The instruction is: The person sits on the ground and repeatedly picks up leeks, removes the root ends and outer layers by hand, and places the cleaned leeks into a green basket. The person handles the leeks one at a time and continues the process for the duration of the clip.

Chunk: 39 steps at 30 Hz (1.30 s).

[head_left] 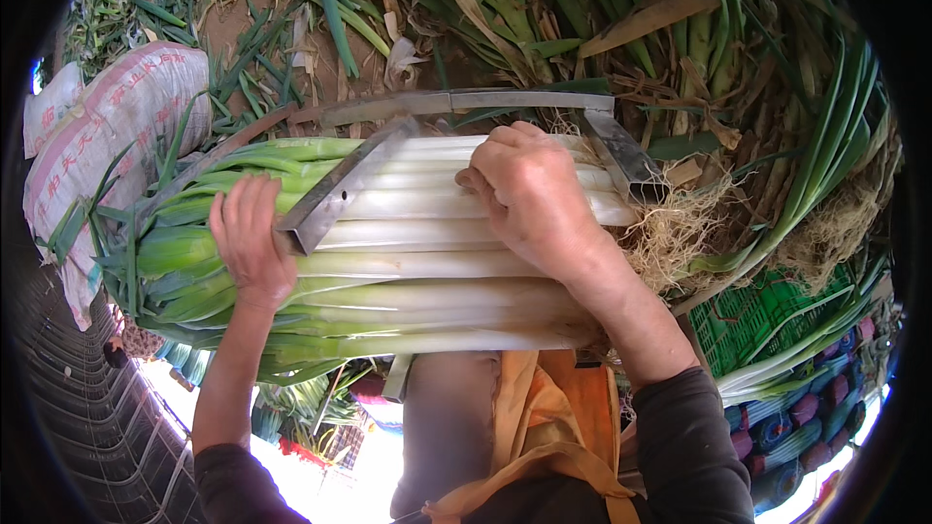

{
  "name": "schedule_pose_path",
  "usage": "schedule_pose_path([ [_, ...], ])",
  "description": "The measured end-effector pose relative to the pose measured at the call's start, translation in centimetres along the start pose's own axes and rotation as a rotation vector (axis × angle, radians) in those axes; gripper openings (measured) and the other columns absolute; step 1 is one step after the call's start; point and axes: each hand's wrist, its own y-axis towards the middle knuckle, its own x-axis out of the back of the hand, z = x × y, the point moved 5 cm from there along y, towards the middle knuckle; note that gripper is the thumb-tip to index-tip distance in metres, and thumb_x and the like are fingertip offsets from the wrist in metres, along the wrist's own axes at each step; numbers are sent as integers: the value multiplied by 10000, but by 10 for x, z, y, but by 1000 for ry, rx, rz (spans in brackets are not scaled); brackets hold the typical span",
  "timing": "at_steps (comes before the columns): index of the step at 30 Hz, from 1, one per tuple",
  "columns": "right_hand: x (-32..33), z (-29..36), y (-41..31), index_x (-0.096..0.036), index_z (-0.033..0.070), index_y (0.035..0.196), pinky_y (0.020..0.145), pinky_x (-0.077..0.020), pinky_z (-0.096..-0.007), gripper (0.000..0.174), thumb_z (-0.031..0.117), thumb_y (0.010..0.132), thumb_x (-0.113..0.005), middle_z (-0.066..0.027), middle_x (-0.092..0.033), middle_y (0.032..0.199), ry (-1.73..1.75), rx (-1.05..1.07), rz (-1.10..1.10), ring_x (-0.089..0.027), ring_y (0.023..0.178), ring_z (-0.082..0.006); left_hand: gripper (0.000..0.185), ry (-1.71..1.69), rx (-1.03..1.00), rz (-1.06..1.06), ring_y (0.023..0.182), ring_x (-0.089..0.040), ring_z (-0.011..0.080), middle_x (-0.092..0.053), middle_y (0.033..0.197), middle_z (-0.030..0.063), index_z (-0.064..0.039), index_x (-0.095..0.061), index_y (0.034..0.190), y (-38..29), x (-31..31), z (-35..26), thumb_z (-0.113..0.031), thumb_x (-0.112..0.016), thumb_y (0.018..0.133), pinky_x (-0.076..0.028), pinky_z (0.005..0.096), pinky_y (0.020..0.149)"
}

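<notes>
Many long green onions (pixel 437 263) lie side by side across a metal frame (pixel 466 99), white stems and shaggy roots (pixel 673 240) to the right, green leaves (pixel 175 251) to the left. My left hand (pixel 251 240) rests with its fingers spread over the green part, beside an upright square metal bar (pixel 342 189) of the frame. My right hand (pixel 528 193) is over the white stems with its fingers curled; whether it grips a stem is hidden beneath it. A second metal bar (pixel 626 153) rises near the root ends.
A heap of untrimmed green onions (pixel 582 22) lies beyond the frame. White woven sacks (pixel 124 116) stand at the left. Leaf scraps (pixel 269 51) litter the soil. At the right are a green plastic crate (pixel 757 320) and tied bundles (pixel 794 415).
</notes>
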Motion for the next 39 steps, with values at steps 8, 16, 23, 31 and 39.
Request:
schedule_pose_path([
  [8,6,-3,4,-622,-29,776,569,-435,-324,138,69,853,-681,-85,-563,659,249,-153,-153,-522,597,-190,423,-32,-5,-69,1231,-469,313,-560,1232,134,-36,-552,1202,1,5,-5,-41,-473,786,-254,500,1089],
  [16,-22,30,3,-634,66,701,614,-510,-406,64,61,641,-655,-129,-630,765,-217,66,36,-632,781,-293,348,75,-2,-158,1193,-500,306,-590,1194,153,-25,-583,1139,-17,-2,6,-59,-552,794,-303,477,1062],
  [23,62,59,-126,-607,72,751,645,-501,-386,80,15,696,-598,-93,-567,779,-255,179,-488,-594,772,-240,253,38,-40,-279,1122,-548,292,-619,1154,139,-44,-614,1129,-12,-19,17,-132,-482,931,-337,457,1029],
  [31,111,-106,-438,-589,63,1080,820,-492,-488,285,94,797,-592,-205,-625,1011,-471,-971,-925,-591,950,-413,321,-473,259,-722,1111,-585,346,-616,1178,217,33,-565,1217,-61,39,-54,-67,-519,916,-426,426,991],
  [39,78,-182,-474,-689,14,894,689,-539,-411,286,253,738,-667,-186,-692,807,-180,-1067,-734,-680,783,-344,164,-1767,-32,-57,836,-664,165,-684,905,105,30,-639,1063,-178,26,-303,16,-536,937,-540,288,808],
])
